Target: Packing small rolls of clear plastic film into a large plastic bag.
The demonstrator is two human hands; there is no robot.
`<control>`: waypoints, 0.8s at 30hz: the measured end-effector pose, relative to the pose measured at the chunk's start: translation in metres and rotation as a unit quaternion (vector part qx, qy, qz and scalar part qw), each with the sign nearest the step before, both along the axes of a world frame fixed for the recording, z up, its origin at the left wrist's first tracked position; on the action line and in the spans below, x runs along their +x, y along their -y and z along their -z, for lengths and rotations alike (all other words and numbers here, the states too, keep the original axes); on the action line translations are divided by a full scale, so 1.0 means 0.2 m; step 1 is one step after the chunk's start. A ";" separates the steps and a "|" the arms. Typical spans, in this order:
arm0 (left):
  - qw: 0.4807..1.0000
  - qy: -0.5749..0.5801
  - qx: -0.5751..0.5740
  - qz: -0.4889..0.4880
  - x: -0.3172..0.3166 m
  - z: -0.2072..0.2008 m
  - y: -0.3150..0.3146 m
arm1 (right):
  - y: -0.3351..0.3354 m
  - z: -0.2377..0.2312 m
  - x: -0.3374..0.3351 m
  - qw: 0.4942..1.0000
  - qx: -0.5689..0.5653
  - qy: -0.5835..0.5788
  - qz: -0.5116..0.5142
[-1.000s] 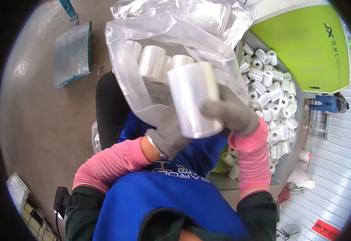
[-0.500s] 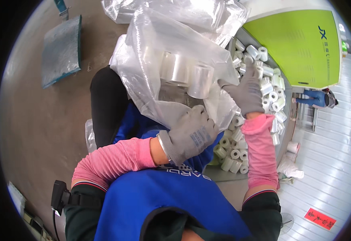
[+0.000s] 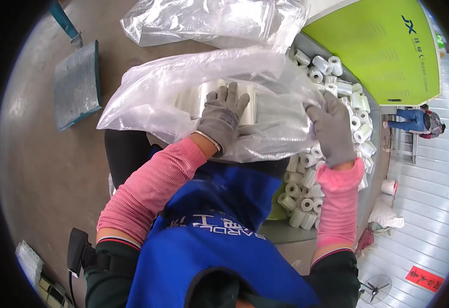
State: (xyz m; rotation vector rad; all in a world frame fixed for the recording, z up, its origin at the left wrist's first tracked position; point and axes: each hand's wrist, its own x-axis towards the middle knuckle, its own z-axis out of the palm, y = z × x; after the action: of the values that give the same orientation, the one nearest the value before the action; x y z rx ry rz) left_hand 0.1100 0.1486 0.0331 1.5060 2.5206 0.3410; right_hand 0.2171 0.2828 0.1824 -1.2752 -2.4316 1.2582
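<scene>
A large clear plastic bag (image 3: 152, 77) lies across my lap with its mouth spread wide. Inside it are rolls of clear film (image 3: 248, 105), partly covered by my hand and the bag's cloudy folds. My left hand (image 3: 220, 117), in a grey glove, rests palm down at the bag's mouth, its fingers stretched out over the rolls. At the bag's right end, my right hand (image 3: 332, 127), also gloved, has its fingers closed on the rim of the plastic. Right beside that hand is a bin heaped with small film rolls (image 3: 306, 191).
More clear plastic bags (image 3: 209, 23) lie beyond my knees. A green panel (image 3: 383, 51) rises behind the bin (image 3: 281, 233). On the left floor stands a worn blue-edged metal plate (image 3: 78, 84). Another person (image 3: 414, 121) is far off at right, near a fan (image 3: 377, 288).
My left hand has moved up from the bag's near edge onto the rolls. The bag has swung lower and now stretches sideways. My right hand, open before, has closed on the bag's rim.
</scene>
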 end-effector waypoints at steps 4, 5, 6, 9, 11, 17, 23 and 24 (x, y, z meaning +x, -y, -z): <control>0.973 0.095 -0.203 0.060 -0.10 -0.10 -0.14 | -0.04 0.03 0.12 0.995 -0.056 -0.087 -0.015; 0.972 0.092 -0.206 0.059 -0.13 -0.07 -0.16 | -0.05 0.03 0.12 0.990 -0.093 -0.109 -0.014; 0.968 0.146 -0.190 0.076 -0.16 -0.04 -0.17 | -0.07 0.03 0.12 0.988 -0.114 -0.103 -0.017; 0.972 0.184 -0.120 0.079 -0.11 -0.05 -0.19 | -0.11 0.05 0.10 0.973 -0.169 -0.154 -0.017; 0.981 0.171 -0.066 0.069 -0.05 -0.06 -0.26 | -0.14 0.03 0.07 0.977 -0.170 -0.130 -0.007; 0.985 0.137 0.040 0.100 0.05 0.11 -0.43 | -0.22 0.09 0.08 0.950 -0.219 -0.224 0.004; 0.968 0.248 -0.042 0.017 -0.04 0.01 -0.37 | -0.63 0.29 0.46 0.912 -0.086 -0.386 0.106; 0.974 0.216 -0.064 0.031 -0.06 0.08 -0.36 | -0.74 0.46 0.59 0.909 -0.077 -0.347 0.218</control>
State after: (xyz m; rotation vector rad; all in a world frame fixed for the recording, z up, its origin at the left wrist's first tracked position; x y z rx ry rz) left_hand 0.0981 0.2203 0.0179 1.2924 2.1090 0.4350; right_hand 0.3348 0.4313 0.0909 -1.0620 -1.4866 1.4548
